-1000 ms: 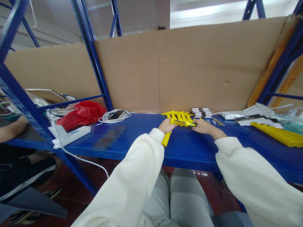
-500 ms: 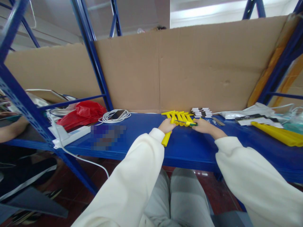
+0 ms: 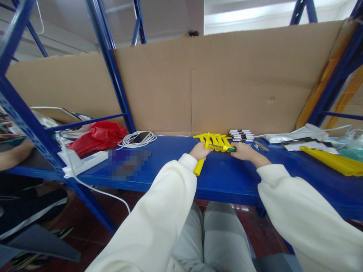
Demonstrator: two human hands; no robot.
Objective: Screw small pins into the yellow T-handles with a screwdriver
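Note:
My left hand (image 3: 199, 150) is closed around a yellow plastic piece with a tubular handle (image 3: 199, 167), whose lower end sticks out below my fist. In my right hand (image 3: 241, 151) is a screwdriver (image 3: 231, 149) with a green and yellow handle. Its thin shaft points left, and the tip is at or close to the yellow piece's upper part; I cannot tell whether it touches. Just behind both hands, several similar yellow T-shaped plastic pieces (image 3: 217, 147) lie in a row on the blue table (image 3: 170, 151).
Behind the row is a stack of small white and dark packs (image 3: 242, 135). A grey metal strip (image 3: 261, 146) lies right of it. Farther right is a yellow plastic bundle (image 3: 331, 160). At left are a coiled white cable (image 3: 138, 139), a power strip (image 3: 92, 163) and a red bag (image 3: 99, 136). Cardboard (image 3: 241, 83) stands behind.
Both hands stay almost in place, still holding the yellow piece and the screwdriver. The right hand has shifted only very slightly left.

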